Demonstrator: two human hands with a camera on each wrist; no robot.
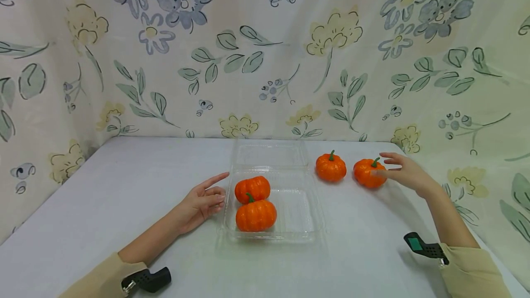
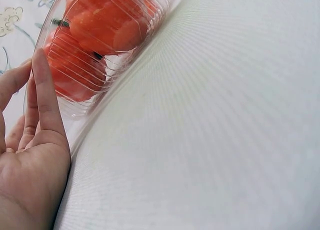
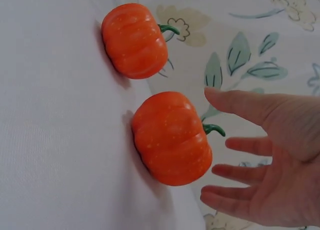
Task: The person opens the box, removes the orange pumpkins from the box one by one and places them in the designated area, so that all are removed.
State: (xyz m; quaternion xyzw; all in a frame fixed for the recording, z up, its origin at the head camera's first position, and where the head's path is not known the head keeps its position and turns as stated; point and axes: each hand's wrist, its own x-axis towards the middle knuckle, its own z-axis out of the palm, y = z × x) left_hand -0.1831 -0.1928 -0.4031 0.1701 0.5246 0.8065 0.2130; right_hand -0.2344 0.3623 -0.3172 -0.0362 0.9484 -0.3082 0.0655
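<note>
Likely light, stiff and slick, the rightmost pumpkin (image 1: 367,174) on the counter (image 1: 352,243) suits a side grip by the right hand (image 1: 407,174), fingers spread beside it, those of the left hand (image 1: 198,208) relaxed

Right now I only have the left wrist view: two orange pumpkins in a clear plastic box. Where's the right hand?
Observer: The right hand is beside a glossy orange pumpkin with a green stem, its fingers not wrapped round it.

Operator: Any others outside the box?

Observer: One more, a second orange pumpkin, standing on the white table between that one and the clear plastic box.

Operator: And the lid?

Observer: Open. The clear plastic lid is laid back on the far side of the box.
</note>
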